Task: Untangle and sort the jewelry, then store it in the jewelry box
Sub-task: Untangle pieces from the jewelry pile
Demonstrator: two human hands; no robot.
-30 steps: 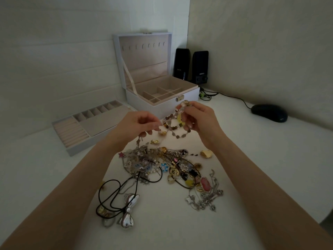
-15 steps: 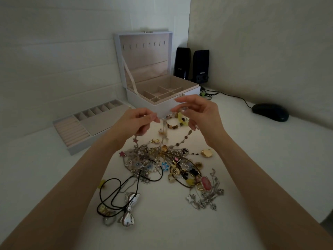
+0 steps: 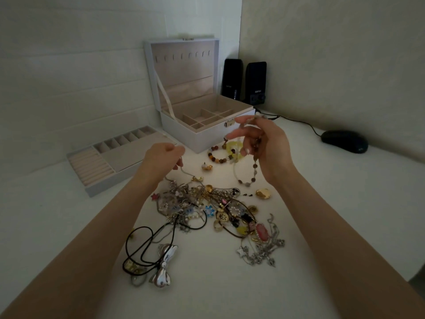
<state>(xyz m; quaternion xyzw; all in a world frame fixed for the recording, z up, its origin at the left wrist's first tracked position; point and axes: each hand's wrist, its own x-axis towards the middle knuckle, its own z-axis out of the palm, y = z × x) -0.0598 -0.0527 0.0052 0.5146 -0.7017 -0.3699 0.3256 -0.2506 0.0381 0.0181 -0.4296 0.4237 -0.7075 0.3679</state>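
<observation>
A tangled pile of jewelry (image 3: 213,208) lies on the white table in front of me. My right hand (image 3: 264,146) is raised over it and pinches a beaded necklace (image 3: 247,180) that hangs down in a loop. My left hand (image 3: 163,157) pinches a thin silver chain (image 3: 186,172) that runs down into the pile. A brown bead bracelet (image 3: 217,157) and a yellow piece (image 3: 233,147) lie just in front of the open white jewelry box (image 3: 202,139). The box's removed tray (image 3: 110,162) sits to the left.
A black cord necklace with a silver bow (image 3: 163,265) lies near me on the left. A silver charm chain (image 3: 262,249) lies at the right of the pile. Two black speakers (image 3: 245,81) stand in the corner, and a black mouse (image 3: 343,141) is at right.
My right hand has lifted up and to the right with the beaded necklace, which now hangs free. My left hand has dropped lower and left, holding the thin chain. The brown bracelet now lies on the table.
</observation>
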